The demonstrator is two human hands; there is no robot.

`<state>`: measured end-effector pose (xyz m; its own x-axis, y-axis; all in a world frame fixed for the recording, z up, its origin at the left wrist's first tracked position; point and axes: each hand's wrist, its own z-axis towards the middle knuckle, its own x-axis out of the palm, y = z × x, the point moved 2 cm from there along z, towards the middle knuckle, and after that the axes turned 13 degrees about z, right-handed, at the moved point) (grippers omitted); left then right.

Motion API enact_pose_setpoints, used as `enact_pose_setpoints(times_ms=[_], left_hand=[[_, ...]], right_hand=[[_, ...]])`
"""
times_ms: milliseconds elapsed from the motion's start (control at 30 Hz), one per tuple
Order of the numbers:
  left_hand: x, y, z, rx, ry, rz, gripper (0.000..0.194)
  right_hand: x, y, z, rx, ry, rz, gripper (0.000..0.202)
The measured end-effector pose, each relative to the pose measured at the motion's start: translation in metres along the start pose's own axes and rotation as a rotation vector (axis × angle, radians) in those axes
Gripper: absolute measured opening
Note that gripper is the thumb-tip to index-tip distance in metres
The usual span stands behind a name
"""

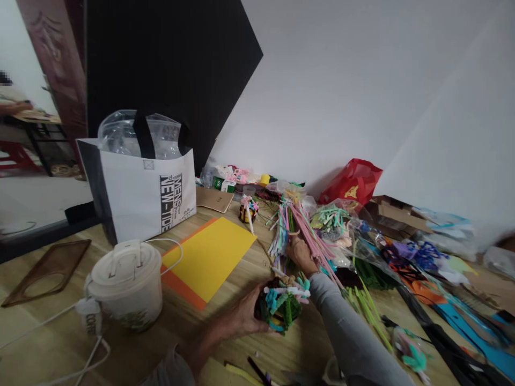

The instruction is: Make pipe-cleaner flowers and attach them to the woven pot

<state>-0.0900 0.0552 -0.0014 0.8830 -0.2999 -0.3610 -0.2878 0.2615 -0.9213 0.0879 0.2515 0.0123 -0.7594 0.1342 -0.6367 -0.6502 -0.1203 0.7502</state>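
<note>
My left hand (248, 312) is wrapped round the side of a small pot-shaped craft piece (284, 308), made of green, teal and white fuzzy pipe cleaners. It is held just above the table, near the front. Farther back, my right hand (301, 253) reaches into a long bundle of pipe cleaners (309, 230), pink, white, green and blue. Its fingers curl down among the stems and are partly hidden. A second small craft pot (246, 213) with pink and blue tops stands beyond the yellow sheet (219, 252).
On the left stand a white lidded bucket (124, 284) with a cable and a white shopping bag (148, 193). A red bag (352, 182) and a cardboard box (396, 214) lie by the wall. Loose green stems (370, 311) and colourful scraps cover the right side.
</note>
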Motion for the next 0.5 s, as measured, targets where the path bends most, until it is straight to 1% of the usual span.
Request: enact_pose_setpoints(times_ms=[100,267,400,500], left_hand=[[-0.001,0.001,0.0,0.083,0.012,0.057,0.104],[-0.003,-0.004,-0.001,0.1,0.022,0.058,0.102],[-0.003,-0.008,-0.002,0.12,0.012,0.049,0.095],[-0.003,-0.007,-0.002,0.101,-0.002,0.055,0.098]], right_hand=[[0.001,0.003,-0.005,0.009,0.004,0.035,0.031],[-0.001,0.011,-0.012,0.032,0.037,0.204,0.03],[-0.014,0.012,-0.015,0.056,0.106,0.405,0.03],[-0.026,0.007,-0.02,0.089,0.147,0.527,0.023]])
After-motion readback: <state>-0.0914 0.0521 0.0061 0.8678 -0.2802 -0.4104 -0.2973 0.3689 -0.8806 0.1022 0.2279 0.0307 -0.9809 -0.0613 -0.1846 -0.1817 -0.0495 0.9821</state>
